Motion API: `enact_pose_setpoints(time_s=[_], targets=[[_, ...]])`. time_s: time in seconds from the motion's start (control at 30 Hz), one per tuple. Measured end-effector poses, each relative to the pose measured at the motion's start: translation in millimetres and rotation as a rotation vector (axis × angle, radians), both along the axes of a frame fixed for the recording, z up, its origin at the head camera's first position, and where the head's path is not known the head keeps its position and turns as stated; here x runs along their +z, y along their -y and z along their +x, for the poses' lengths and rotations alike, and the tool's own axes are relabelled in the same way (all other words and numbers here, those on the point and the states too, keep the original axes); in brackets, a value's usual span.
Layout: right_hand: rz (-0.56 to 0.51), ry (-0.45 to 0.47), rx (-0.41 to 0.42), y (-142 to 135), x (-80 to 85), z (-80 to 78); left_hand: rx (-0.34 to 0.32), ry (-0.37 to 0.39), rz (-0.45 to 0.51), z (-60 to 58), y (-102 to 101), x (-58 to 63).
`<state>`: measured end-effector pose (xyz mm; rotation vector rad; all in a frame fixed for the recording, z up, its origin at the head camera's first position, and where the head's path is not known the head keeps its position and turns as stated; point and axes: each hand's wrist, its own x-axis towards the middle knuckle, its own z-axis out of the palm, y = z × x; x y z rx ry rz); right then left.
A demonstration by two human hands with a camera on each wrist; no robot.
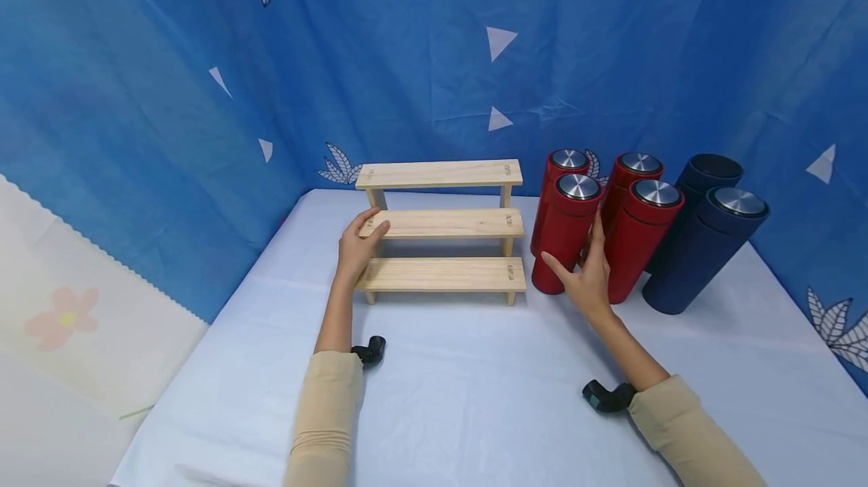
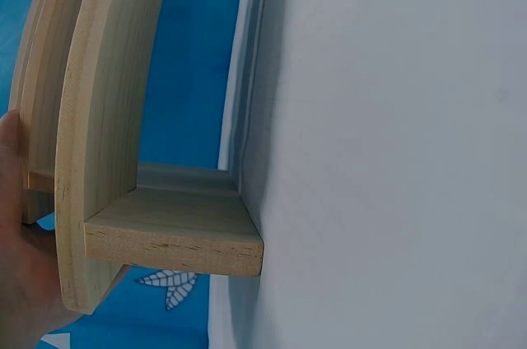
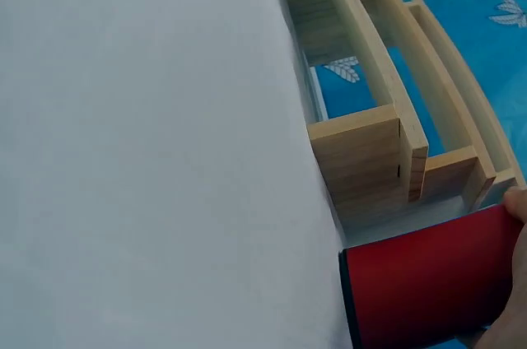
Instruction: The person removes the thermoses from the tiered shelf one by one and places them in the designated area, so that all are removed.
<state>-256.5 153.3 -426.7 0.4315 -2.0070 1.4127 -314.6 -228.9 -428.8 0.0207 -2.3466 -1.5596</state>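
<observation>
A three-step wooden display shelf (image 1: 450, 224) stands on the white-covered table. My left hand (image 1: 356, 249) grips the left end of its middle step, thumb on top. In the left wrist view part of that hand (image 2: 29, 275) shows behind the lowest step (image 2: 72, 143). To the right, my right hand (image 1: 590, 285) holds the front left red thermos (image 1: 566, 238), thumb on its front and fingers along its right side. The right wrist view shows this thermos (image 3: 432, 279) with its base close to the tabletop, beside the shelf's right end.
Another red thermos (image 1: 548, 200) stands behind the held one. Two more red thermoses (image 1: 640, 246) are just right of my right hand. Farther right are a navy thermos (image 1: 698, 261) and a darker one (image 1: 701, 185). A blue curtain (image 1: 407, 57) hangs behind the table.
</observation>
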Motion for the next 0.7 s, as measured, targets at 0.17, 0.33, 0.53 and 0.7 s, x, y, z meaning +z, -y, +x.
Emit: enact_pose_setpoints(time_s=[0.17,0.33,0.53,0.7], targets=[[0.023,0.013,-0.034,0.5,-2.9,2.9,-0.002,0.005,-0.008,-2.1,-0.6,-2.3],[0.015,0.043,-0.036,0.6,-3.4,4.1,0.001,0.01,-0.004,-3.3,-0.9,-4.4],[0.009,0.091,-0.021,1.8,0.3,6.6,0.01,0.024,-0.015,-3.3,0.0,-2.5],[0.034,0.109,-0.004,0.4,14.0,18.1,0.062,0.028,0.039,-1.0,2.3,-0.9]])
